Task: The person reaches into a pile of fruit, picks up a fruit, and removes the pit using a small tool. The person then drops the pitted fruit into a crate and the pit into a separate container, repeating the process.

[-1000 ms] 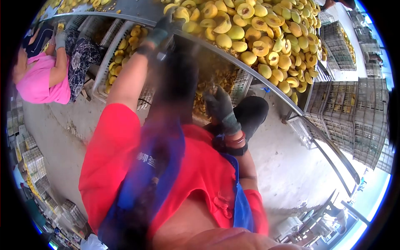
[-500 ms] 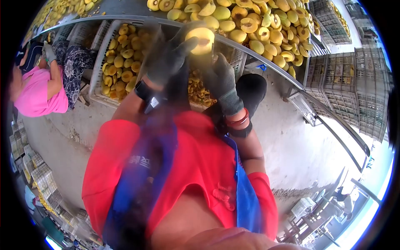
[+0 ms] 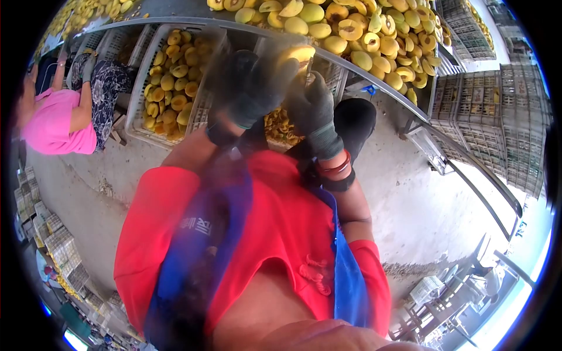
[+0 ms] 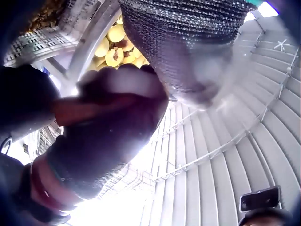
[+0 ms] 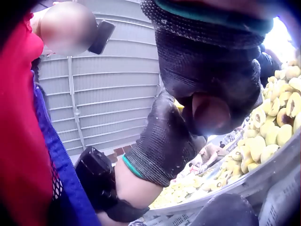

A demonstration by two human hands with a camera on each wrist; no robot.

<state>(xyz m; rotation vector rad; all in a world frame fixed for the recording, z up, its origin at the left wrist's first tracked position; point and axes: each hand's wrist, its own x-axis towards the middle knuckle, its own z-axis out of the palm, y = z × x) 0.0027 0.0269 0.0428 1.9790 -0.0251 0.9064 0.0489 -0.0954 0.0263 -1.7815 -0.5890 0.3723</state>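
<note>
My gloved left hand (image 3: 257, 85) grips a yellow peach half (image 3: 300, 54) above the crates, its cut face tipped away from the head camera. Close against it, my gloved right hand (image 3: 317, 111) has its fingers curled round a small thin tool (image 3: 309, 66), whose tip is at the peach half. Most of that tool is hidden by the glove. In the right wrist view only a sliver of yellow peach (image 5: 179, 105) shows between the two gloves. The left wrist view has the gloves overlapping, with the peach half hidden.
A heap of peach halves (image 3: 351, 35) covers the metal-edged table ahead. Below it stand a white crate (image 3: 136, 111) of peach halves and a crate of brownish scraps (image 3: 284, 126). Stacked crates (image 3: 480, 111) are on the right. A person in pink (image 3: 61, 123) sits at left.
My left hand came back from the table edge with a peach half and brought it to the right hand. Since then the half has tipped, turning its cut face away.
</note>
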